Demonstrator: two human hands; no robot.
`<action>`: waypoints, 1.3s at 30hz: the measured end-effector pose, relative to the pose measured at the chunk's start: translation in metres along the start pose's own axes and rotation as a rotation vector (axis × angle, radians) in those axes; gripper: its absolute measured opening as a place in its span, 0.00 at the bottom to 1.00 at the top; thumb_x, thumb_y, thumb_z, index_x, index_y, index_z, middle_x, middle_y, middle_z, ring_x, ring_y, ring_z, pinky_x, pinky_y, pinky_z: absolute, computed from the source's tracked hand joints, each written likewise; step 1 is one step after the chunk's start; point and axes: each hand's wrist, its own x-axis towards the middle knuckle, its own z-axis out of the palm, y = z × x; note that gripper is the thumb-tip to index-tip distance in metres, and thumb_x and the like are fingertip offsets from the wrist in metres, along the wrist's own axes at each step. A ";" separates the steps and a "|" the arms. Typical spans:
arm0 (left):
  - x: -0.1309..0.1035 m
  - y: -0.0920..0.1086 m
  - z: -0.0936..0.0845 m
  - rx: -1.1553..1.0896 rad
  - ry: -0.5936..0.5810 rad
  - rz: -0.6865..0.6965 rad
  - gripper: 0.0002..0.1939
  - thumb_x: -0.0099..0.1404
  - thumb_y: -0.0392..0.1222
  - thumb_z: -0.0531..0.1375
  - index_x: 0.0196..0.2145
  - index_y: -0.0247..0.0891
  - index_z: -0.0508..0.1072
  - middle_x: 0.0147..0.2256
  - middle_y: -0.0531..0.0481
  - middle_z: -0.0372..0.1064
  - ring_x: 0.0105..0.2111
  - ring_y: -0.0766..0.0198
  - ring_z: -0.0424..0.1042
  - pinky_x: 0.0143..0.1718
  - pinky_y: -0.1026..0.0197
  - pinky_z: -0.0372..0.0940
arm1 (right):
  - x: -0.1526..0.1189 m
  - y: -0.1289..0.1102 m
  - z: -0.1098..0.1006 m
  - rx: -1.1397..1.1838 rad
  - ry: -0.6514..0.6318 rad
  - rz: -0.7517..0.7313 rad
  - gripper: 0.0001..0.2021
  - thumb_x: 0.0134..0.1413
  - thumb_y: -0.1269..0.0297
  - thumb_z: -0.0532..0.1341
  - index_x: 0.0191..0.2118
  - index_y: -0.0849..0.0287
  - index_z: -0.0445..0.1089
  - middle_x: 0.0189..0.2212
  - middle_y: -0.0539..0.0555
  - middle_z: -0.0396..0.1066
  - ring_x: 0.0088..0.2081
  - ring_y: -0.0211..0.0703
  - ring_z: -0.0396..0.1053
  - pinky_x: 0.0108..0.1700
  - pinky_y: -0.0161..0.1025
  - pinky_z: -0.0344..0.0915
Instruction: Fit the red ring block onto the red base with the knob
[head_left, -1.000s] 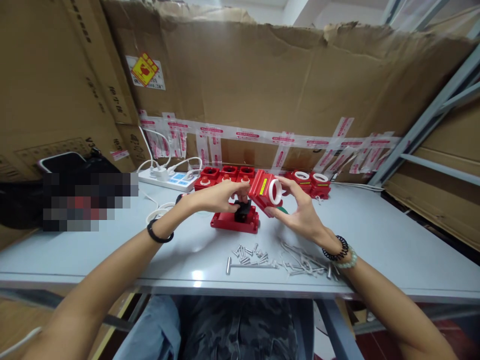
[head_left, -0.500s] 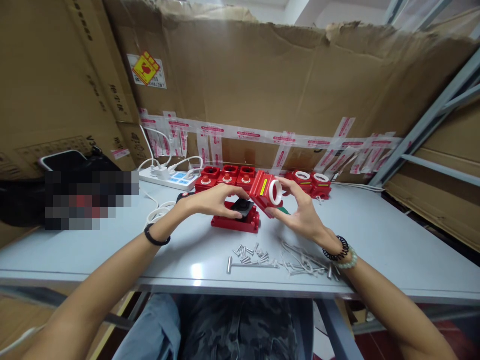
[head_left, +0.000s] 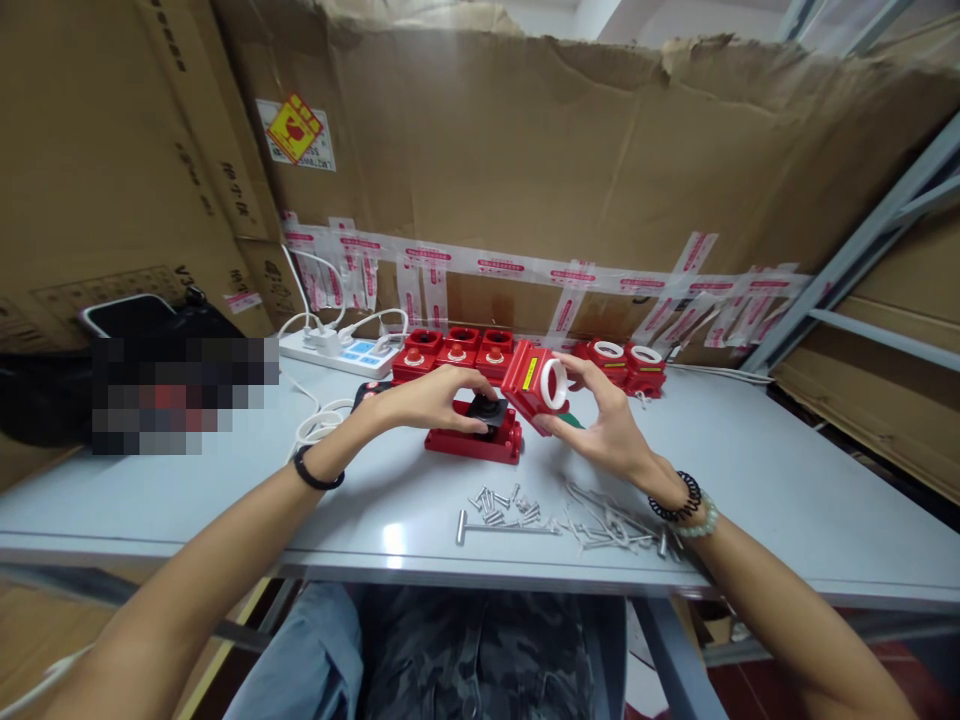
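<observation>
My left hand [head_left: 435,402] is closed on a square black part [head_left: 489,410], its thumb and fingers at the part's sides. This part sits over a long red housing base [head_left: 465,447] that lies on the table. Up and to the right, my right hand [head_left: 604,415] grips a red housing cover [head_left: 527,380] with a white ring [head_left: 553,384] and a yellow label. The cover is tilted and held off the table, close beside the black part. Something green shows below the right fingers, partly hidden.
Behind stand several red housings [head_left: 459,352], with two white-ringed ones [head_left: 646,370] to the right. Loose screws [head_left: 495,505], a T-handled wrench [head_left: 510,528] and a tangle of white cords [head_left: 611,525] lie near the front edge. A power strip [head_left: 341,352] is at back left.
Both hands keep their grips on the black part and the red cover, almost unmoved. The whole view has shifted slightly.
</observation>
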 end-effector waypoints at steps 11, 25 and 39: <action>-0.004 0.004 -0.004 -0.019 0.013 0.022 0.26 0.57 0.49 0.65 0.51 0.40 0.68 0.52 0.44 0.68 0.51 0.55 0.68 0.53 0.54 0.61 | 0.000 0.001 0.001 0.002 0.006 -0.014 0.32 0.47 0.59 0.68 0.58 0.53 0.59 0.52 0.57 0.68 0.49 0.49 0.68 0.50 0.51 0.67; -0.019 0.000 0.011 0.087 -0.117 -0.219 0.47 0.50 0.57 0.67 0.62 0.42 0.54 0.58 0.39 0.62 0.55 0.47 0.64 0.52 0.53 0.60 | 0.004 0.002 -0.003 -0.064 0.061 0.007 0.31 0.46 0.56 0.67 0.57 0.52 0.61 0.51 0.58 0.69 0.46 0.50 0.70 0.48 0.52 0.69; -0.037 -0.013 -0.004 0.016 -0.137 -0.302 0.40 0.51 0.63 0.65 0.55 0.38 0.64 0.55 0.40 0.65 0.53 0.50 0.66 0.48 0.57 0.63 | 0.003 0.005 -0.004 -0.086 0.058 0.017 0.31 0.46 0.56 0.68 0.57 0.52 0.61 0.49 0.57 0.70 0.45 0.51 0.71 0.46 0.51 0.69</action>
